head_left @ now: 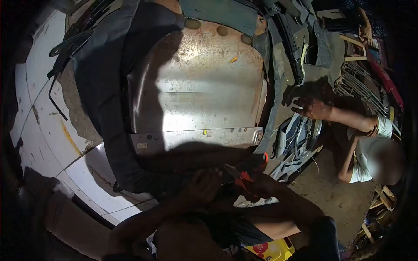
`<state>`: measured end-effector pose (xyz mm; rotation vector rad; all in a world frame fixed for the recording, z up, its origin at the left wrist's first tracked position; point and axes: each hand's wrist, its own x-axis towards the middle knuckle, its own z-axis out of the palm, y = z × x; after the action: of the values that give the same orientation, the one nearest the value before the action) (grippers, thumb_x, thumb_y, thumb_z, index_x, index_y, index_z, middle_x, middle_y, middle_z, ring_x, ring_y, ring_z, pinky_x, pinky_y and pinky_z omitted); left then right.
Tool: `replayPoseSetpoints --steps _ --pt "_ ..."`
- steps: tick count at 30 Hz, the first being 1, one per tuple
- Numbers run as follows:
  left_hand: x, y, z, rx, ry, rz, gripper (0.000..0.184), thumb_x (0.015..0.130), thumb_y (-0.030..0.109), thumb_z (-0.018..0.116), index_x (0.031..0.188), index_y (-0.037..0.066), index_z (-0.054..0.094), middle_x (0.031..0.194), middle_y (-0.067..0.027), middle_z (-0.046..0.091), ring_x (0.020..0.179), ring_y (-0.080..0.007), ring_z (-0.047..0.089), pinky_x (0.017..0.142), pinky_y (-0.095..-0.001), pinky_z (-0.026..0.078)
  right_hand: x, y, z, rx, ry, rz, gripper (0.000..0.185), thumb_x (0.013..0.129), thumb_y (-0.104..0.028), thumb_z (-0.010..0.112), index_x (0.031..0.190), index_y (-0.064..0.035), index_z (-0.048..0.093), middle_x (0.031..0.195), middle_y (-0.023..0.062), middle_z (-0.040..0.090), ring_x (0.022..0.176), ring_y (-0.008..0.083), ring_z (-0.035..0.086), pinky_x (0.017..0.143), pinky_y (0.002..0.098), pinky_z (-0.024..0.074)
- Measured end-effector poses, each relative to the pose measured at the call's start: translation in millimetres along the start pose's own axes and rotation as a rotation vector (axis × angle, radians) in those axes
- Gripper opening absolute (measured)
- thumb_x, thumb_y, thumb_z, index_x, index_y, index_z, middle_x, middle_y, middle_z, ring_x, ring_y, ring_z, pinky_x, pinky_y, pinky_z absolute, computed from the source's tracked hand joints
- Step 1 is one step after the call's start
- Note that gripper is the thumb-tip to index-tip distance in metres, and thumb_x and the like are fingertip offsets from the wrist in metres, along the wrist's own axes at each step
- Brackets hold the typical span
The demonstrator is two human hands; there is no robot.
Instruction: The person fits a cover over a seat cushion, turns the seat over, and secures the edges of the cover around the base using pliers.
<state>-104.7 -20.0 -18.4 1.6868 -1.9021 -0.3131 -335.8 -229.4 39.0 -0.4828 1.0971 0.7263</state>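
1. The wearer's right hand is closed around the red handles of a pair of pliers, whose metal jaws point toward the left hand.
2. The wearer's left hand is beside the pliers' tips, its fingers curled; deep shadow hides whether it grips anything.
3. The pliers are over the near edge of a dark fabric cover, which surrounds a broad metal panel at both sides and along the near edge.
4. The panel is bare and shiny over much of its face and rust-stained toward the far end, where oval holes run in a row. A small yellow piece lies near its close edge and an orange one farther up.
5. Left of the cover are white slabs with dark joints, and a thin bent rod.
6. To the right, a co-worker in white sleeves reaches out an open hand above a heap of grey strips.
7. Wire frames lie beyond that arm, near another person's hand.
8. A yellow object with a red circle is below the wearer's leg.
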Motion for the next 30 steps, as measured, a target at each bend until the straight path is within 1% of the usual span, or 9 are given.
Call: replayPoseSetpoints --steps 2,8,14,15,18,20,22,28,30 --pt "-4 3 6 0.025 -0.026 0.020 0.043 0.084 0.019 0.062 0.120 -0.004 0.069 0.114 -0.0164 0.066 0.110 -0.0270 0.061 0.098 -0.0474 0.050 10 8 -7 -0.456 0.105 -0.019 0.028 0.095 -0.016 0.068 0.118 -0.0025 0.062 0.092 0.0120 0.067 0.079 0.0198 0.066 0.070 0.0404 0.0560" --pt "-8 5 9 0.039 -0.112 0.013 0.046 0.088 0.021 0.065 0.128 -0.002 0.065 0.126 -0.0218 0.064 0.113 -0.0304 0.061 0.096 -0.0504 0.050 43 61 -26 0.409 -0.019 -0.140 0.059 0.082 -0.010 0.078 0.135 -0.0046 0.053 0.102 0.0073 0.065 0.081 0.0188 0.062 0.069 0.0317 0.0499" --pt "-1 7 3 0.016 -0.074 -0.035 0.043 0.090 0.020 0.064 0.127 -0.003 0.065 0.128 -0.0224 0.063 0.113 -0.0309 0.060 0.100 -0.0496 0.047 48 78 -19 0.489 -0.072 -0.200 0.047 0.080 -0.007 0.072 0.125 0.0004 0.060 0.110 0.0129 0.067 0.087 0.0257 0.068 0.076 0.0410 0.0566" --pt "1 6 3 0.022 -0.067 -0.032 0.043 0.090 0.020 0.064 0.127 -0.003 0.065 0.128 -0.0224 0.063 0.113 -0.0309 0.060 0.100 -0.0496 0.047 51 78 -15 0.455 -0.070 -0.245 0.046 0.082 -0.006 0.071 0.126 -0.0001 0.060 0.109 0.0125 0.067 0.089 0.0251 0.069 0.076 0.0403 0.0567" --pt "-1 8 2 0.021 -0.074 -0.030 0.042 0.090 0.018 0.063 0.126 -0.003 0.064 0.128 -0.0222 0.062 0.114 -0.0313 0.060 0.101 -0.0497 0.045 92 150 -42 -0.675 0.098 -0.691 0.043 0.088 -0.005 0.070 0.130 -0.0011 0.060 0.109 0.0120 0.069 0.096 0.0240 0.070 0.081 0.0385 0.0573" --pt "-2 6 4 -0.002 -0.094 -0.059 0.042 0.090 0.018 0.064 0.126 -0.002 0.063 0.126 -0.0200 0.062 0.114 -0.0314 0.059 0.100 -0.0495 0.046 95 132 7 0.353 0.083 -0.308 0.039 0.091 -0.008 0.072 0.128 -0.0032 0.062 0.110 0.0105 0.070 0.098 0.0225 0.069 0.084 0.0374 0.0573" --pt "-5 10 8 0.004 -0.039 -0.055 0.041 0.088 0.018 0.065 0.125 -0.001 0.064 0.126 -0.0187 0.062 0.114 -0.0311 0.059 0.098 -0.0492 0.047 62 102 41 0.232 0.124 -0.507 0.035 0.092 -0.009 0.070 0.126 -0.0055 0.065 0.113 0.0078 0.071 0.100 0.0191 0.069 0.088 0.0362 0.0567" --pt "7 5 -6 -0.109 0.047 -0.109 0.032 0.087 0.018 0.067 0.116 0.002 0.066 0.123 -0.0154 0.064 0.111 -0.0301 0.062 0.093 -0.0488 0.049 7 39 71 -0.246 0.346 -0.422 0.010 0.094 -0.003 0.063 0.103 -0.0045 0.068 0.086 -0.0008 0.065 0.076 0.0082 0.059 0.066 0.0255 0.0469" --pt "7 7 -5 -0.091 0.087 -0.125 0.031 0.086 0.017 0.070 0.113 0.002 0.068 0.119 -0.0140 0.065 0.110 -0.0291 0.062 0.094 -0.0479 0.049 27 64 53 -0.524 0.463 -0.718 0.005 0.094 -0.005 0.064 0.097 -0.0036 0.067 0.077 -0.0033 0.060 0.072 0.0051 0.051 0.062 0.0262 0.0425"
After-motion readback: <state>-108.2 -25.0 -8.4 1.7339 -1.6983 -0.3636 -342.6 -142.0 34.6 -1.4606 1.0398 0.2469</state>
